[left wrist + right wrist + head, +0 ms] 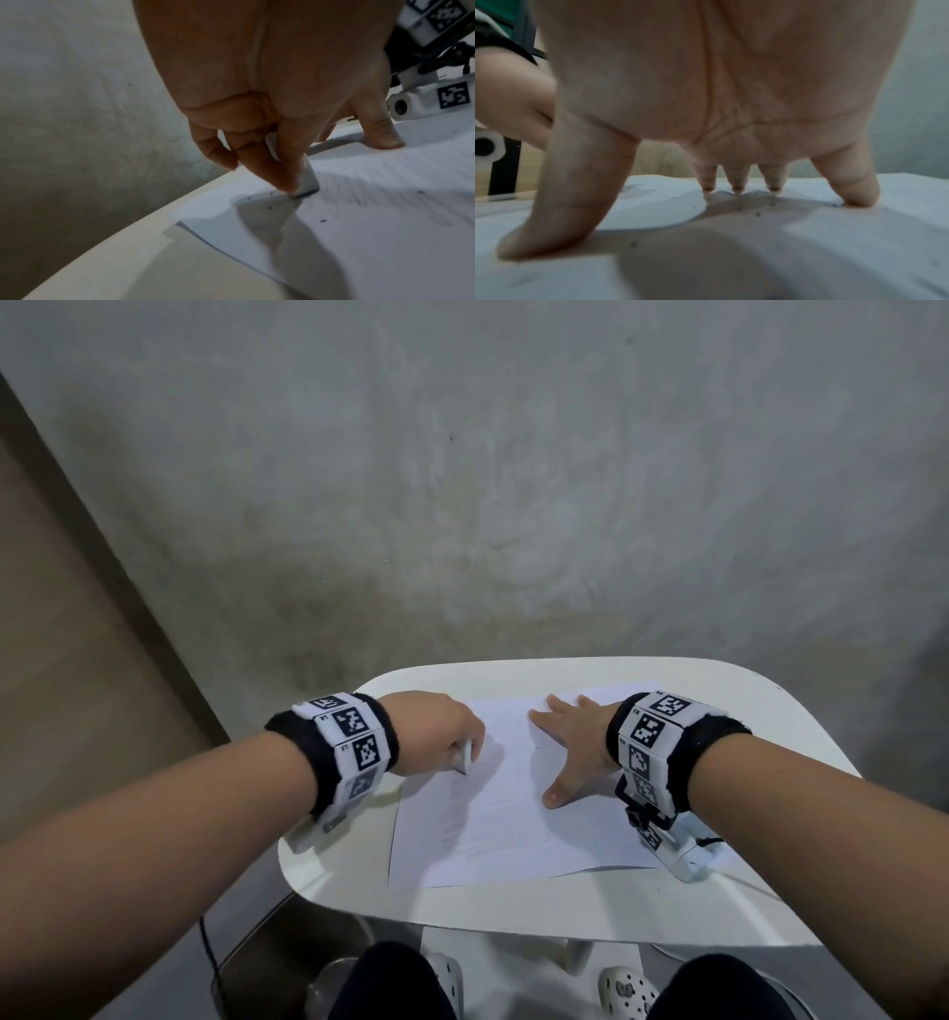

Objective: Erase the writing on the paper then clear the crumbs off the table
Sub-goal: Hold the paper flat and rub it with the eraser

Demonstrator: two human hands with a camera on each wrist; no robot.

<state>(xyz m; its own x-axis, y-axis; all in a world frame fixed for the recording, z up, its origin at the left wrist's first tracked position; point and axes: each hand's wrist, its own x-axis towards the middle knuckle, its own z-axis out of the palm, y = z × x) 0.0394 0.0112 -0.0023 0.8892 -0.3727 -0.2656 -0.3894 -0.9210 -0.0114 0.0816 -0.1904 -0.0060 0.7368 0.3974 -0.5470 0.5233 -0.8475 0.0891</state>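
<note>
A white sheet of paper [518, 819] lies on a small white table [642, 911]. Faint pencil writing [365, 192] runs along the sheet's left side. My left hand [441, 731] pinches a white eraser [466, 757] and presses its lower end [307, 186] on the paper near the left edge. My right hand [570, 747] lies spread flat on the middle of the sheet, with fingertips [736, 189] and thumb [552, 223] pressing it down. Dark eraser crumbs [757, 214] dot the paper, and crumbs [323, 220] also lie beside the eraser.
The table is small with rounded corners, and its left edge [102, 243] is close to the eraser. A grey wall [462, 480] stands behind. My knees and shoes [624, 988] are under the front edge. A cable [208, 947] hangs at the lower left.
</note>
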